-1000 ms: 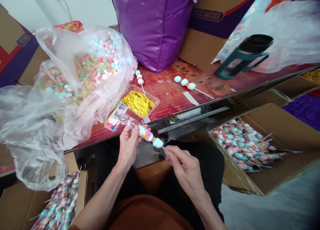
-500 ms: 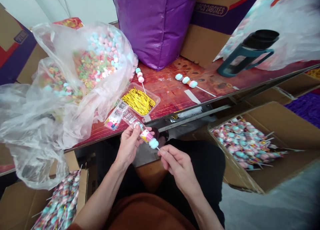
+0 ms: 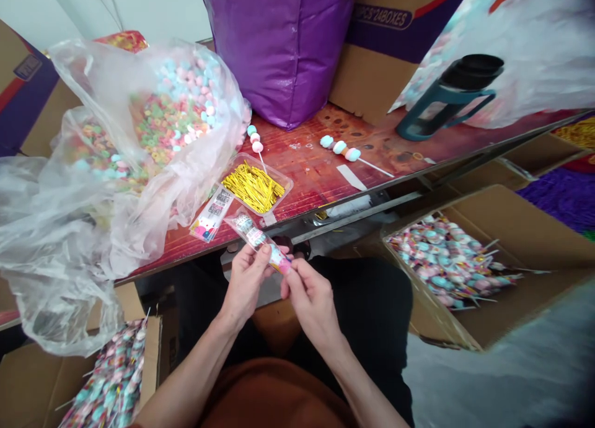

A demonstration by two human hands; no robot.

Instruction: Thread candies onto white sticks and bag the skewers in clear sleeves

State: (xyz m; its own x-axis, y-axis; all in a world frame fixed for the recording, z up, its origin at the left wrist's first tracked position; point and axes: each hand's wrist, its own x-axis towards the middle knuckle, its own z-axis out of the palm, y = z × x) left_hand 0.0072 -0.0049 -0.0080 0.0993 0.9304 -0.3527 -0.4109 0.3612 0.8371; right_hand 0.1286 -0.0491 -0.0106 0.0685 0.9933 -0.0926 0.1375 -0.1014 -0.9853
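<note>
A clear printed sleeve (image 3: 255, 236) with a candy skewer inside is held over my lap, just off the table's front edge. My left hand (image 3: 248, 279) pinches it at the middle. At its lower end the fingers of my right hand (image 3: 309, 292) are closed on the sleeve's mouth; the stick is hidden there. Beyond the sleeve stand a tray of gold ties (image 3: 255, 186) and a stack of flat sleeves (image 3: 212, 214). Two bare candy skewers lie on the table, one behind the tray (image 3: 255, 139) and one to the right (image 3: 340, 148).
Clear bags of candy (image 3: 176, 112) cover the table's left side. A purple bag (image 3: 279, 50), a carton (image 3: 379, 50) and a teal bottle (image 3: 439, 100) stand behind. Open cartons of wrapped skewers are at the lower right (image 3: 441, 261) and lower left (image 3: 111, 372).
The skewer has slid up into the sleeve, so its last blue candy is now inside. My right hand has moved up and left, close to my left hand. The view has shifted slightly.
</note>
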